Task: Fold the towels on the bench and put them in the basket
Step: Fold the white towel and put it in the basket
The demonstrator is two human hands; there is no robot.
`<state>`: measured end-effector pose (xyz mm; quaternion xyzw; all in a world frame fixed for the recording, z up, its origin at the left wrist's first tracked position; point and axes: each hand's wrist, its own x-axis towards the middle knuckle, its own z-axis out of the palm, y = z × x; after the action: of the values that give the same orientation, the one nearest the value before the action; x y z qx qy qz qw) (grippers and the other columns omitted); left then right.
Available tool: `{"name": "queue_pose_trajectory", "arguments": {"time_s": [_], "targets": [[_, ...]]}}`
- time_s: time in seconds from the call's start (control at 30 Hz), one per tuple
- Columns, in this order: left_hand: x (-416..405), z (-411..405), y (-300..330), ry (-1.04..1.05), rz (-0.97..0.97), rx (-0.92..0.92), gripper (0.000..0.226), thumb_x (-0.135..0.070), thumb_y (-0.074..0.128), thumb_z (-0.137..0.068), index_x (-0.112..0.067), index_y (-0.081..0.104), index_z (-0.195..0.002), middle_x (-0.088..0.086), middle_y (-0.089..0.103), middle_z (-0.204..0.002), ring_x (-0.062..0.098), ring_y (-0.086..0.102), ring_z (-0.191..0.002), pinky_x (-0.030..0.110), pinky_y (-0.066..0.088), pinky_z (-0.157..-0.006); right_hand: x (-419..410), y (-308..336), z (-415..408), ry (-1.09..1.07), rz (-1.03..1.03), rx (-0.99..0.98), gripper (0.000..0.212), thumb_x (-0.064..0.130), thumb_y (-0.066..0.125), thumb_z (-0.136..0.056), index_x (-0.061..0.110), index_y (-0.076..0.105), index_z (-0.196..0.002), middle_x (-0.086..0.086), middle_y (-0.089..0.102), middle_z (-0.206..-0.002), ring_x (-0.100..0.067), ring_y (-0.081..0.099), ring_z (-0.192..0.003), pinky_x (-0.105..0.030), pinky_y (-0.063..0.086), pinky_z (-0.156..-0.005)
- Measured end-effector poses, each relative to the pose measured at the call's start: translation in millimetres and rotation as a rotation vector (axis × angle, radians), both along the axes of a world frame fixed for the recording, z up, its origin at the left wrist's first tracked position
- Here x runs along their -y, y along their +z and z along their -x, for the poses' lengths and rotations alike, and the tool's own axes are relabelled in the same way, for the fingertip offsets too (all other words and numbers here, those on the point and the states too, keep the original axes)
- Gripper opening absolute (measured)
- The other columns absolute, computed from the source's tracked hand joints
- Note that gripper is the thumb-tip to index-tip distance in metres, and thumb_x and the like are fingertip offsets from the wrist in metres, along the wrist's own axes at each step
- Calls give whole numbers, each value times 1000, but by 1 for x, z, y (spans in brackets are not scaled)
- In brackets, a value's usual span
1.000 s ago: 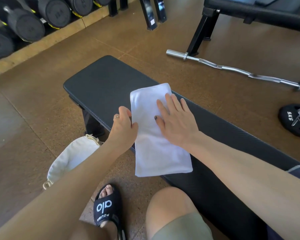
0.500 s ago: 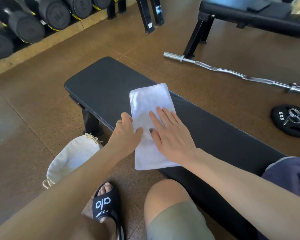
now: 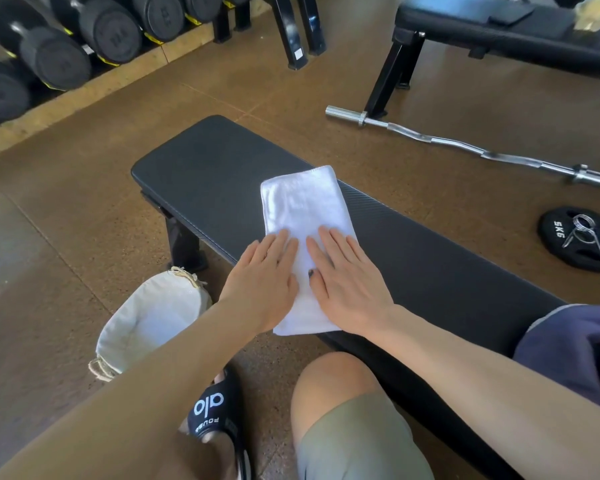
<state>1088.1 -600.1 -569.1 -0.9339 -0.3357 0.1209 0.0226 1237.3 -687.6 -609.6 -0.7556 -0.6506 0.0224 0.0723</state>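
A white towel, folded into a long narrow strip, lies across the black padded bench, its near end hanging a little over the front edge. My left hand lies flat on the towel's left side, fingers straight. My right hand presses flat on the right side, beside the left. A cream fabric basket with rope handles stands on the floor below the bench, left of my leg. A dark blue cloth lies on the bench at the right edge.
A curl bar and a 5 kg plate lie on the brown floor beyond the bench. A second bench stands at the back right, dumbbells on a rack at the back left. My knee and sandalled foot are below.
Both hands slid toward the near end of the towel. The left hand moved from the towel's left edge onto its top and flattened out beside the right.
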Motion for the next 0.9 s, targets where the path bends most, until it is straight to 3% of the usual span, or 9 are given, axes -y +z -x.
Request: {"name": "queue_pose_trajectory", "arguments": {"time_s": [0.07,0.2,0.4,0.57,0.7,0.9], "targets": [[-3,-2,1,36,63,-39,62,-39,10,-106,-14,-8,-160,7,-13,-168,25,-7,-155,41,1,-126,-7,4,-1,-20,-15,-34,63,36,13,-102,7,36,-154,-19,31,-160,-32,29,-150,-44,21,-124],[-31,-27,10,82,-64,106,61,-35,23,-105,-10,13,-159,12,10,-167,28,10,-154,43,9,-125,-42,22,-10,-67,-85,-73,69,37,5,-99,7,29,-156,-16,28,-162,-29,24,-152,-42,18,-125],[-88,-62,-17,174,38,111,65,-46,13,-106,-9,6,-160,9,2,-169,24,4,-155,42,10,-124,-100,12,-40,-104,-29,-34,72,39,5,-97,5,30,-155,-18,29,-161,-33,26,-150,-46,22,-122],[-91,-58,-38,209,81,189,71,-53,11,-102,-13,-1,-160,6,-7,-169,22,-5,-155,40,4,-126,-100,-7,-48,-155,13,-109,61,40,21,-105,14,17,-160,-9,10,-168,-22,5,-155,-45,12,-125],[-101,-57,-32,129,-63,129,74,-53,7,-101,-8,7,-160,9,4,-168,23,4,-155,40,5,-125,-103,1,-53,-93,-10,-24,75,45,4,-96,7,29,-156,-16,25,-163,-29,21,-151,-47,19,-122],[-102,-46,-32,157,4,141,67,-47,9,-104,-14,-2,-161,5,-2,-169,23,2,-155,40,5,-126,-99,3,-67,-117,1,-47,61,41,16,-103,10,27,-155,-6,20,-164,-27,23,-146,-45,20,-120]]}}
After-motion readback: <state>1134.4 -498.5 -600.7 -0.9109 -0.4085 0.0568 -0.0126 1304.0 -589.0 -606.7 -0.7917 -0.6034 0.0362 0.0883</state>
